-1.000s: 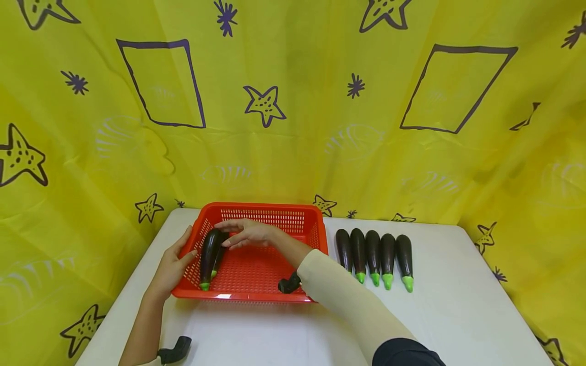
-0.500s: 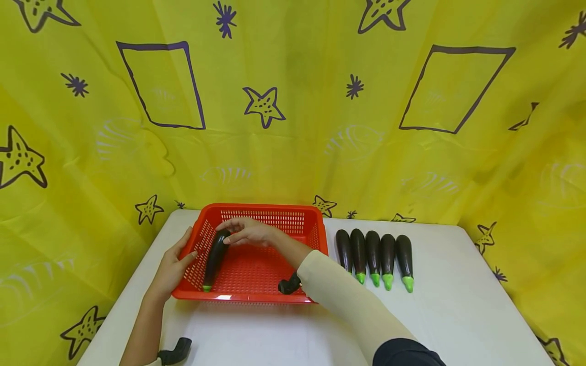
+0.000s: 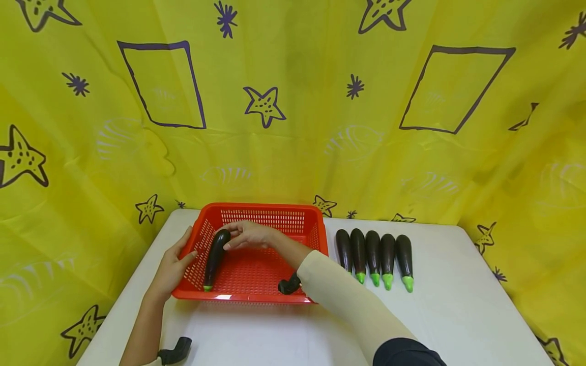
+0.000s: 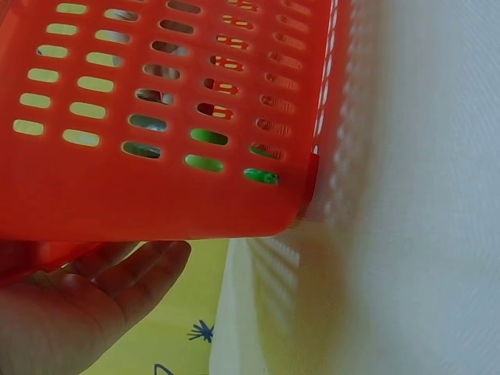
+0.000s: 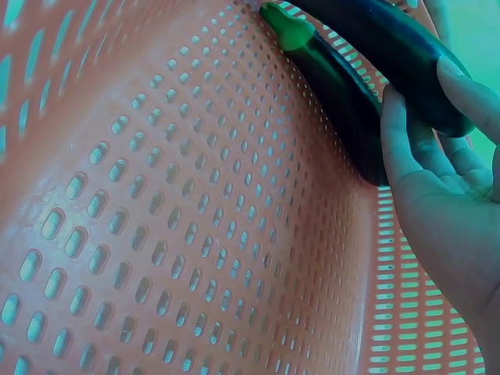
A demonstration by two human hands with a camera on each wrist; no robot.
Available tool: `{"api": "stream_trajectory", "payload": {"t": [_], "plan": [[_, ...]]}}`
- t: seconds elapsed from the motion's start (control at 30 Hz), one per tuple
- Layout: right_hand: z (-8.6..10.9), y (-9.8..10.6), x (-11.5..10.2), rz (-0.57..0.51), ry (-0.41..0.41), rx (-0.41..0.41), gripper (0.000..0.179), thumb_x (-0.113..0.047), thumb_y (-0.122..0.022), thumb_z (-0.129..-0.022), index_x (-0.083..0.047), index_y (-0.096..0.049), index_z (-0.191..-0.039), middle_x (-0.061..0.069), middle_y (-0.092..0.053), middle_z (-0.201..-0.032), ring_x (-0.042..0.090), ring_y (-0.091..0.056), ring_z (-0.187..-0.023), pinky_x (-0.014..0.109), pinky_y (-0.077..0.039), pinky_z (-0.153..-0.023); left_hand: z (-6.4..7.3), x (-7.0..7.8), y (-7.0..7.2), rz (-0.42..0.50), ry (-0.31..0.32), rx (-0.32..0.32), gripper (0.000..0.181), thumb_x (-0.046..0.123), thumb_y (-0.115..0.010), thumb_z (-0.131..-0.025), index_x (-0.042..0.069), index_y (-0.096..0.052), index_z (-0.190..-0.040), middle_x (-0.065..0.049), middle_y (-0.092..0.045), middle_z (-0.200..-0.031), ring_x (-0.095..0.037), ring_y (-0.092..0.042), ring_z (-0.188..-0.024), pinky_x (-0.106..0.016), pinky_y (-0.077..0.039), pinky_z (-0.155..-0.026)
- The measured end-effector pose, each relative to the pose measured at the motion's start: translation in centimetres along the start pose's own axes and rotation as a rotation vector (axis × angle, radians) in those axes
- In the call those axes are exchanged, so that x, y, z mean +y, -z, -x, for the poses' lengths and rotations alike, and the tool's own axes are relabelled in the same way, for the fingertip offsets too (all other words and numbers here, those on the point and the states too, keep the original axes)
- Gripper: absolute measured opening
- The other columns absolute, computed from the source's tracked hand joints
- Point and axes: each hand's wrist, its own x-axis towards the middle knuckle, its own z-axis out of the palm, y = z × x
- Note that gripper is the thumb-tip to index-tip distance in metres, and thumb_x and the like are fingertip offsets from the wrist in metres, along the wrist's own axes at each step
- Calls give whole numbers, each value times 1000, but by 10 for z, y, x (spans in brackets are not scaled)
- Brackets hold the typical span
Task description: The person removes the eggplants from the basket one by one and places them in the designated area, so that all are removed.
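Observation:
A red perforated plastic basket (image 3: 256,296) stands on the table. My left hand (image 3: 171,267) grips its left rim, thumb over the edge; in the left wrist view its fingers (image 4: 148,273) show beneath the rim. Inside the basket, my right hand (image 3: 252,235) holds a dark eggplant (image 3: 215,262) by its thick end, green tip toward me. The right wrist view has the thumb on this upper eggplant (image 5: 391,58) and the other fingers beneath it. A second eggplant (image 5: 336,101) lies lower in the basket; the head view does not show it.
Several eggplants (image 3: 373,251) lie in a row on the white table (image 3: 448,284), right of the basket, green ends toward me. A yellow curtain (image 3: 293,152) with star drawings hangs behind and at both sides.
One second ago two eggplants showed side by side in the basket. The held one has shifted slightly right and now covers the other in the head view. The left hand has stayed on the rim.

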Motion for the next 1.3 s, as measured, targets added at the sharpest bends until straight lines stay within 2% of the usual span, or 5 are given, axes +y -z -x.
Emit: {"api": "stream_trajectory", "payload": {"t": [0.4, 0.63, 0.87, 1.1, 1.3], "plan": [[2, 2, 2, -22, -18, 43, 46, 21, -56, -97, 15, -49, -142, 29, -65, -134, 19, -68, -102, 56, -39, -112, -2, -1, -2, 6, -10, -6, 68, 0, -49, -107, 3, -17, -167, -29, -23, -168, -39, -54, -121, -24, -56, -81], [3, 5, 3, -55, -11, 73, 42, 19, -57, -98, 15, -51, -139, 14, -72, -114, 18, -69, -99, 51, -45, -109, -4, -3, -2, 3, -14, -2, 67, 0, -49, -108, 4, -18, -167, -29, -23, -168, -31, -58, -114, -26, -57, -79], [2, 5, 0, -63, 17, 64, 26, 15, -56, -100, 10, -58, -126, 4, -69, -103, 16, -69, -96, 55, -42, -111, -4, -2, -2, 0, -3, -3, 67, 1, -49, -108, 5, -17, -168, -28, -21, -169, -40, -53, -122, -24, -55, -80], [-2, 2, -4, -102, -12, 132, 48, 8, -59, -101, 9, -47, -148, 15, -72, -117, 39, -66, -121, 47, -51, -103, -2, -3, 0, -8, 6, -1, 67, 0, -48, -108, 4, -17, -167, -29, -22, -168, -43, -51, -122, -24, -56, -79], [-1, 2, -9, -96, -40, 186, 62, 3, -61, -102, 8, -35, -158, 26, -68, -129, 44, -64, -122, 48, -54, -99, -3, 0, 1, -21, 8, 1, 67, -1, -49, -107, 2, -17, -166, -32, -26, -166, -38, -56, -114, -25, -56, -78]]}}
